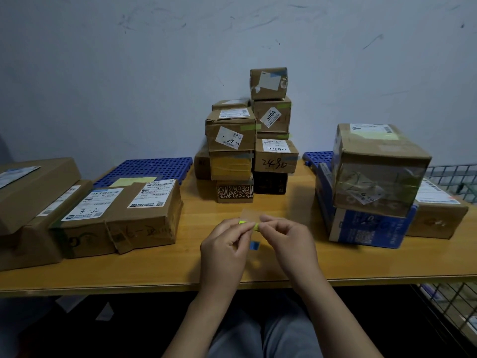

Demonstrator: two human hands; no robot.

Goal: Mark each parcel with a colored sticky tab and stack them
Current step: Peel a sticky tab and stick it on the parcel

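Note:
Over the front middle of the wooden table (pixel 180 264), my left hand (pixel 224 251) and my right hand (pixel 286 244) meet fingertip to fingertip. Together they pinch a small pad of sticky tabs (pixel 249 223) with a clear upper part, a yellow-green strip and a blue tab showing below. A stack of small taped parcels (pixel 247 140) rises at the back centre, some bearing coloured tabs. Flat parcels (pixel 116 215) lie at the left. A large taped box (pixel 376 169) sits on a blue printed box (pixel 366 226) at the right.
Blue perforated plastic boards (pixel 144 169) lie at the back of the table by the grey wall. A wire rack (pixel 454 177) stands at the far right, with another below the table edge. My knees show under the table.

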